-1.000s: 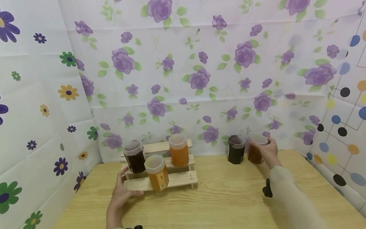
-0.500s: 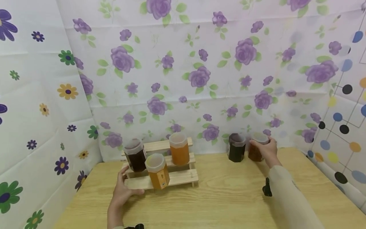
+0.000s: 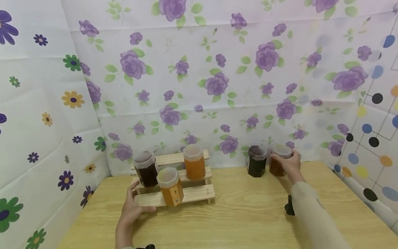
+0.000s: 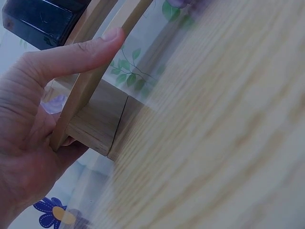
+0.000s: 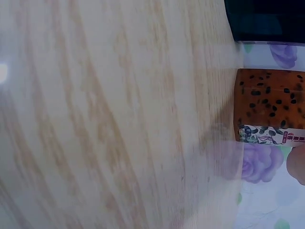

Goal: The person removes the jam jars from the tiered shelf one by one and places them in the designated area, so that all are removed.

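Note:
My left hand [image 3: 132,207] grips the left end of a stepped wooden rack [image 3: 199,193]. In the left wrist view its thumb lies across a slat, with the other fingers beneath, beside the rack's leg [image 4: 97,119]. Three lidded jars stand on the rack: a dark jar [image 3: 147,175] at left, an amber jar [image 3: 172,194] on the lowest step and an orange jar [image 3: 195,169] behind. At the back right, my right hand [image 3: 290,165] holds a reddish-brown jar [image 3: 276,168] near its lid. The right wrist view shows black seeds and a label on this jar [image 5: 269,98].
A black jar [image 3: 256,166] stands just left of the reddish-brown jar, close to the back curtain [image 3: 217,110]. The wooden table [image 3: 236,218] meets patterned cloth at the back and both sides.
The right hand is still at the reddish-brown jar, which stays in place. The left hand keeps its hold on the rack. Only the head view shifts slightly.

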{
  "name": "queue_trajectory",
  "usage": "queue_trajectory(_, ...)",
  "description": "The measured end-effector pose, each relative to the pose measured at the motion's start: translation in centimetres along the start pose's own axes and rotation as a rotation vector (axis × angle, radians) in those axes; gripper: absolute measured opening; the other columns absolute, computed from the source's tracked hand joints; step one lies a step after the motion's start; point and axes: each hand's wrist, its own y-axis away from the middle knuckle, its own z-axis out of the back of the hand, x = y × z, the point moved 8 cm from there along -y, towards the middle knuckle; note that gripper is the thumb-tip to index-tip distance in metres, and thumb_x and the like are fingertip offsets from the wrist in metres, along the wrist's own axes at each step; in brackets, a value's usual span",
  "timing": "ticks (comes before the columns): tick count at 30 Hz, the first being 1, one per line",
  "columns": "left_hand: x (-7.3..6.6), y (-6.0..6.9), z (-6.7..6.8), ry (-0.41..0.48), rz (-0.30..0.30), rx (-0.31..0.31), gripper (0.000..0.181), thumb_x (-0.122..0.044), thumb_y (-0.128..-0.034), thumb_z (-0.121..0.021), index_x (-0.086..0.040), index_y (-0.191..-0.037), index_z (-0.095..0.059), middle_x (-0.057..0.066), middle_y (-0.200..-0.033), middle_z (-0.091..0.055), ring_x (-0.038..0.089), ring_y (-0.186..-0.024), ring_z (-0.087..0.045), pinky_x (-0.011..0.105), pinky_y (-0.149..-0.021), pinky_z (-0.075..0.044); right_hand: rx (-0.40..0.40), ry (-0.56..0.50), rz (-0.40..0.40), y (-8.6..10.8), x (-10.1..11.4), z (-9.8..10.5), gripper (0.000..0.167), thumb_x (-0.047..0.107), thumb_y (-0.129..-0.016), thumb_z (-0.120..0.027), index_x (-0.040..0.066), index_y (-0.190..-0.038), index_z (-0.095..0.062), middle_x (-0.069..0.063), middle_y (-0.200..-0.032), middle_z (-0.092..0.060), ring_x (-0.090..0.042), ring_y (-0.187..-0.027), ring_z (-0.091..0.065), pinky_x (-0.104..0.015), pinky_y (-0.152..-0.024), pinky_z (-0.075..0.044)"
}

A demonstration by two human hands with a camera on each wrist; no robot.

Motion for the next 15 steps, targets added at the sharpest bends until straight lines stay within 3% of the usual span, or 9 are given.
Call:
queue_trajectory(8, -0.1, -0.2, 0.0, -0.011, -0.009, 0.006, 0.126, -0.002, -0.0586, -0.091, -0.017, -0.155, -0.01, 0.023, -0.16, -0.016, 0.045, -0.145, -0.019, 0.069, -0.115, -0.013, 0.039, 0.062, 0.006, -0.1, 0.4, 0.4, 0.109, 0.042, -0.082, -0.076, -0.001, -0.153, -0.006, -0.028, -0.155, -0.022, -0.043, -0.14, -0.03, -0.054, -0.117, -0.031)
queue_trajectory(15, 0.2, -0.1, 0.1, -0.022, 0.005, 0.011, 0.127, -0.003, -0.0598, -0.091, -0.019, -0.155, -0.009, 0.023, -0.16, -0.015, 0.045, -0.146, -0.018, 0.07, -0.114, -0.015, 0.238, 0.091, -0.015, -0.3, 1.7, 0.1, 0.112, 0.051, -0.087, -0.067, 0.001, -0.155, 0.006, -0.028, -0.161, 0.0, -0.046, -0.148, -0.012, -0.057, -0.12, -0.021)
